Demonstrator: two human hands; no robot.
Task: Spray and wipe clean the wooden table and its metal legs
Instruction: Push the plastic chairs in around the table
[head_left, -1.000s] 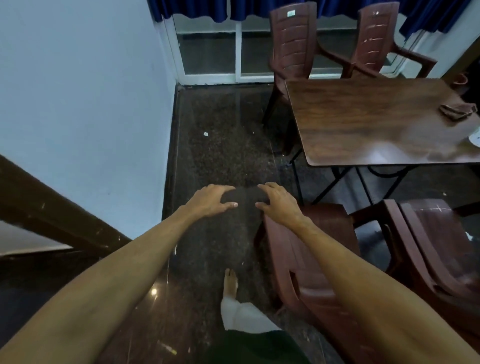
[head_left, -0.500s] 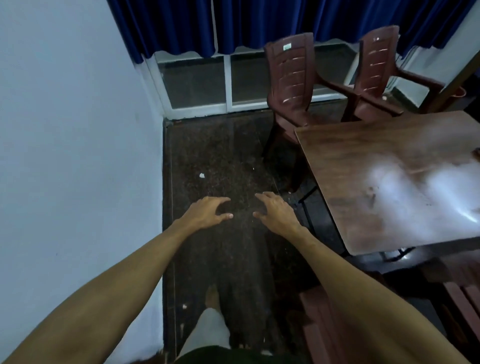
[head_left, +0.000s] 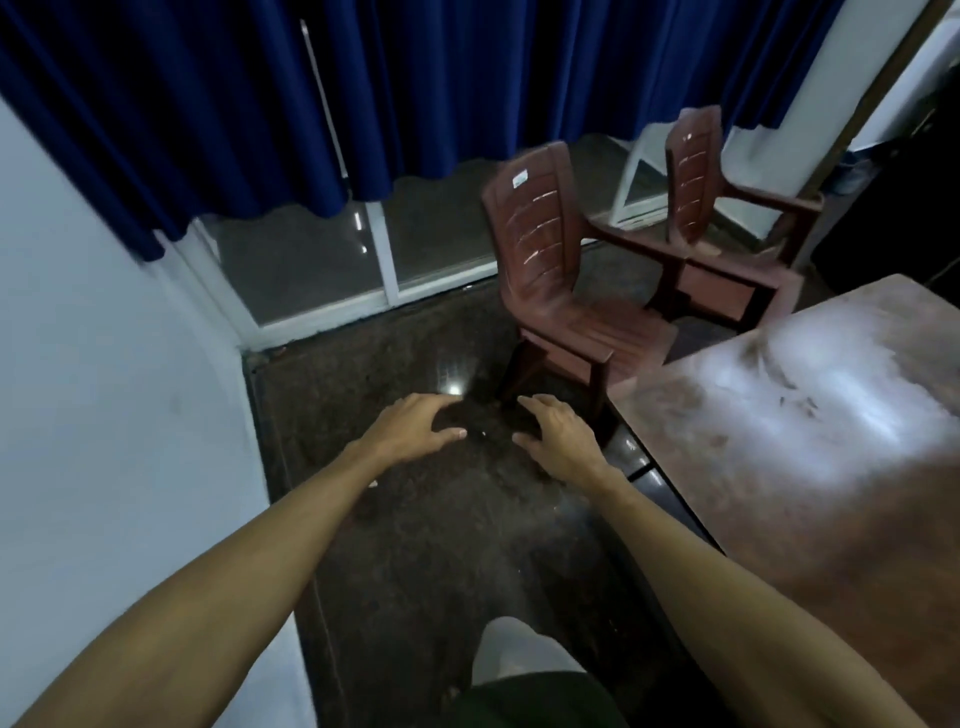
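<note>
The wooden table (head_left: 810, 467) fills the right side, its dark glossy top showing bright glare patches. Its metal legs are hidden from here, apart from a dark strip under the near-left edge. Both of my arms stretch forward over the dark floor, left of the table. My left hand (head_left: 413, 426) is empty, fingers spread and relaxed, palm down. My right hand (head_left: 556, 434) is also empty with loosely spread fingers, a short way from the table's left corner. No spray bottle or cloth is in sight.
Two maroon plastic armchairs (head_left: 561, 291) (head_left: 727, 223) stand beyond the table's far side. Blue curtains (head_left: 363, 93) hang over a low window (head_left: 332, 270). A pale wall (head_left: 104, 389) runs along the left. My knee (head_left: 519, 654) shows at the bottom above the speckled dark floor (head_left: 426, 545).
The view has swung up and forward: the near chairs dropped out of sight, the curtains and far chairs came closer, and the table slid right. Both hands stay empty and spread.
</note>
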